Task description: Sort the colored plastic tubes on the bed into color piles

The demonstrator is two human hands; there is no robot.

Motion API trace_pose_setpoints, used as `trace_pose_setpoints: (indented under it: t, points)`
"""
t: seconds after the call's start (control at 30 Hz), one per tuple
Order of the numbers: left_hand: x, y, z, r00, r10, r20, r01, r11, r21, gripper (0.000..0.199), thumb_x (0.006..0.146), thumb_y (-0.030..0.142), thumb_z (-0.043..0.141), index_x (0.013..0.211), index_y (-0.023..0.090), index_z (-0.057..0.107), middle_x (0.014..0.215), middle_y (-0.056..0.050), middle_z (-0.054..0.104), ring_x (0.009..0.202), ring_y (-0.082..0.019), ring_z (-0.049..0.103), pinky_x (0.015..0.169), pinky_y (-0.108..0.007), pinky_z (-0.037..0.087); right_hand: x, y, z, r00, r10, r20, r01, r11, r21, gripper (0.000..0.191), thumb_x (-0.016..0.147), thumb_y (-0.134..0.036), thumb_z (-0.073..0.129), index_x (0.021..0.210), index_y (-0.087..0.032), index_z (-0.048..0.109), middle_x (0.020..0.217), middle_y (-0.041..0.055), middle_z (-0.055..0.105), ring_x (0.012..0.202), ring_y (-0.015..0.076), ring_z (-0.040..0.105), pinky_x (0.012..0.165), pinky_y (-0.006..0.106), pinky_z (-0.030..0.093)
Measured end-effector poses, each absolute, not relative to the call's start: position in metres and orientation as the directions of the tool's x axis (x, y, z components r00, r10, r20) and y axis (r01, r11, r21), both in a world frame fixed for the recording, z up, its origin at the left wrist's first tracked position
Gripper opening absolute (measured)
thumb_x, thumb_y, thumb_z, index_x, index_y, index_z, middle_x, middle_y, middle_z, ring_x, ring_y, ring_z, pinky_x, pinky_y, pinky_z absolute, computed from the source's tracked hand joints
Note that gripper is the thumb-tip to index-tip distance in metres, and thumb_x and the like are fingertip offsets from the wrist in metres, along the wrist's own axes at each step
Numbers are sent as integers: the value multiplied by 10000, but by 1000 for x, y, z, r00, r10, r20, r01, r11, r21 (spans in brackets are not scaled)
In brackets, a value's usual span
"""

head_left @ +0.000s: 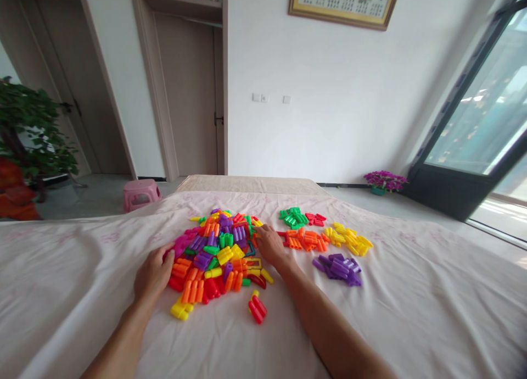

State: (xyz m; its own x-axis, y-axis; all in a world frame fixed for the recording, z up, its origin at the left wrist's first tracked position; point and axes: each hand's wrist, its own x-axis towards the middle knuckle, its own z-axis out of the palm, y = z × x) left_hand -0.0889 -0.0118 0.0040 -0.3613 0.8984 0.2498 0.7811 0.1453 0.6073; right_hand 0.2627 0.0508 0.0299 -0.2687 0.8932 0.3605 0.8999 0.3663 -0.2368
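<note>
A mixed pile of plastic building pieces (224, 254), many shaped like joined tubes, lies on the cloth-covered surface in front of me. They are orange, purple, green, yellow and red. At the pile's left side my left hand (152, 273) rests against magenta pieces (184, 243), its fingers partly spread along them. My right hand (269, 245) reaches into the right edge of the pile, fingers bent together near green and yellow pieces. Whatever sits between those fingertips is too small to make out. A red piece (258, 310) lies apart, close to me, touching a yellow one.
Right of the pile are single-colour groups: green pieces (293, 217), red pieces (315, 219), orange pieces (307, 239), yellow pieces (349, 238) and purple pieces (340, 269). A pink stool (142, 193) stands beyond the left edge, and potted purple flowers (385, 180) stand by the glass door.
</note>
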Motion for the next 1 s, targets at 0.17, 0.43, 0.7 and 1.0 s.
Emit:
trace_pose_setpoints:
  t: [0.17, 0.43, 0.7, 1.0]
  points:
    - [-89, -12, 4, -363, 899, 246, 778, 148, 610, 509, 947, 408, 347, 1293, 175, 641, 1329, -126, 652, 1221, -282, 604, 1015, -375, 462, 277, 50, 35, -275, 917, 288, 917, 340, -208, 308, 921, -196, 532, 1174, -220, 706, 1111, 112, 711, 1057, 241, 643, 862, 310, 465]
    - [-91, -11, 2, -351, 903, 249, 792, 144, 594, 512, 947, 422, 343, 1287, 182, 642, 1326, -128, 653, 1221, -288, 604, 1012, -379, 466, 300, 58, 59, -55, 907, 418, 866, 252, -432, 326, 944, -237, 488, 1165, -241, 727, 1111, 64, 758, 1006, 232, 695, 822, 301, 491]
    - [-100, -4, -8, -354, 905, 238, 786, 150, 600, 499, 908, 426, 403, 1273, 200, 658, 1310, -111, 667, 1190, -283, 622, 993, -353, 490, 395, 69, 79, 395, 818, 419, 703, 24, -711, 410, 859, -225, 493, 1194, -179, 725, 1078, 87, 763, 998, 222, 696, 890, 321, 519]
    - [-96, -7, -3, -382, 884, 271, 771, 142, 621, 421, 850, 385, 473, 1176, 252, 703, 1189, -61, 725, 1097, -292, 651, 931, -376, 524, 459, 46, 79, 668, 623, 406, 682, -296, -669, 522, 853, -162, 450, 1343, -113, 624, 1258, 191, 667, 1142, 288, 632, 988, 385, 459]
